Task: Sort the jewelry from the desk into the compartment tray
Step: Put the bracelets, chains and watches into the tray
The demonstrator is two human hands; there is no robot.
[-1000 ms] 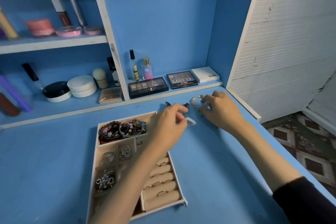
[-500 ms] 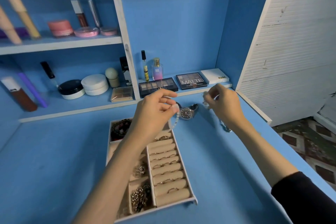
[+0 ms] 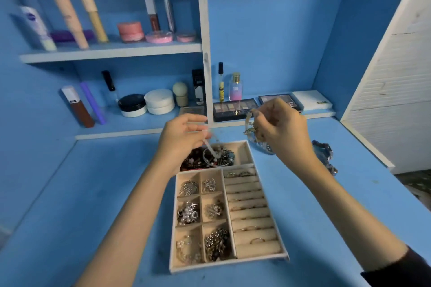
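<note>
The left hand [image 3: 182, 140] hangs over the far end of the tray [image 3: 229, 263]. Its thumb and fingers are curled and pinch a pale, translucent beaded strand [image 3: 210, 147], which dangles toward the wide far compartment. That compartment holds a tangled heap of bracelets [image 3: 207, 161], dark beads and silvery metal hoops, with bare beige lining showing at its right end.

The right hand [image 3: 284, 130] is raised just beyond the tray's far right corner, its fingers closed on a gold-toned bangle [image 3: 247, 121] with small bits hanging from it. Partly hidden behind that hand, a metal watch [image 3: 265, 148] lies on the matte blue surface [image 3: 93, 205]. A dark blue beaded pile [image 3: 323, 152] lies further right, near the white-trimmed edge.

The tray is rectangular, lined in soft beige. On its left are six square cells of silvery and brassy pieces, and on its right padded ring rolls [image 3: 253, 225] with thin rings tucked between them.

Broad open surface lies left of the tray and in front of it; on the right the strip is narrower. Behind the tray a low shelf [image 3: 130, 123] carries round jars, tubes and a flat eyeshadow palette [image 3: 233, 109].
</note>
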